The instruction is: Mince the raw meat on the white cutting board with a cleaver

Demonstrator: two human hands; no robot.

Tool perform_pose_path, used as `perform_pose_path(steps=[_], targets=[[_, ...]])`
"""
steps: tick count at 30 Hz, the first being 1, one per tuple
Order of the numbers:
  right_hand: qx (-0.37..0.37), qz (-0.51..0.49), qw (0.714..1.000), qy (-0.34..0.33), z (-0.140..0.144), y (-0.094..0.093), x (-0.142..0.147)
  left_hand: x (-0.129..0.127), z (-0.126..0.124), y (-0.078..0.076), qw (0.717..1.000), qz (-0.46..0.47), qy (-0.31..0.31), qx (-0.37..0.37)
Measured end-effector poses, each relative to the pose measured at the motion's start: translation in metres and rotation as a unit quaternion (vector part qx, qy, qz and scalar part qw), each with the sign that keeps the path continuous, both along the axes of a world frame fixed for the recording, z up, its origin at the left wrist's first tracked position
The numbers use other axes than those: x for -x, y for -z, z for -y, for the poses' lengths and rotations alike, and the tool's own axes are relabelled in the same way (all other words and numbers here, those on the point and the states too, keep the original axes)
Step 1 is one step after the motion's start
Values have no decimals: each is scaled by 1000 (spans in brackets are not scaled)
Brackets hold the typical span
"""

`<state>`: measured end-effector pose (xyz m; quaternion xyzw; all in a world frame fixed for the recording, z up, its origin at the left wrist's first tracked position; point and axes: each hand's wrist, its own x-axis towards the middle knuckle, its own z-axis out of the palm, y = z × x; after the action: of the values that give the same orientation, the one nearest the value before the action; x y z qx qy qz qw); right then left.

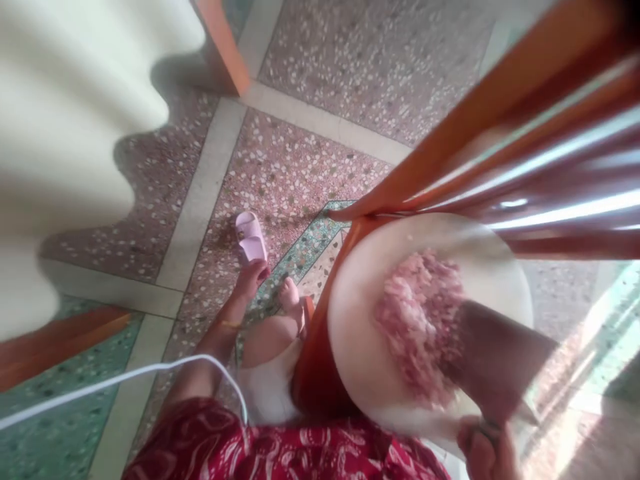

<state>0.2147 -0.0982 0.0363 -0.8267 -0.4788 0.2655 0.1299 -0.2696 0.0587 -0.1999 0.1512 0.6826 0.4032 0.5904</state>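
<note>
Cleaver (493, 363) sits blade-flat against the minced meat (417, 327) on the round board (360, 313), right hand (487, 450) wrapped tight on the handle at 5 o'clock; left hand is out of view. Mince looks soft, sticky, loose, so best scooped from under; blade heavy. Orange chair frame (500, 93) crowds 1 o'clock, pink slipper (251, 238) at 9.
</note>
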Motion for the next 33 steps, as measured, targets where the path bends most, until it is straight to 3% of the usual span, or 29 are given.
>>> perform_pose_path(steps=[3, 5, 6, 8, 10, 11, 13, 15, 18, 21, 28, 33], targets=[[-52, 30, 998, -22, -8, 6, 5, -16, -3, -98, 993, -63, 29, -91], [-88, 1, 994, -64, -17, 7, 7, -44, -9, -157, 966, -162, 80, -184], [-99, -18, 992, -82, -21, 7, 7, -64, -12, -183, 941, -210, 120, -235], [-105, -56, 986, -119, -28, 4, 6, -111, -12, -223, 863, -307, 194, -350], [-99, -90, 982, -133, -32, -2, 2, -160, -6, -245, 777, -377, 265, -428], [-101, -105, 980, -138, -32, -7, -2, -182, -2, -250, 745, -402, 287, -449], [-126, -126, 973, -147, -33, -19, -13, -216, 8, -251, 706, -446, 303, -459], [-155, -130, 967, -158, -38, -32, -30, -234, 17, -248, 700, -483, 282, -443], [-142, -104, 970, -169, -57, -51, -62, -239, 29, -244, 716, -502, 244, -419], [-75, -103, 978, -165, -87, -62, -87, -233, 37, -238, 752, -474, 225, -399], [2, -141, 973, -184, -170, -55, -102, -226, 17, -213, 897, -362, 134, -216], [42, -137, 960, -241, -239, -47, -90, -242, -11, -214, 935, -281, 118, -182]])
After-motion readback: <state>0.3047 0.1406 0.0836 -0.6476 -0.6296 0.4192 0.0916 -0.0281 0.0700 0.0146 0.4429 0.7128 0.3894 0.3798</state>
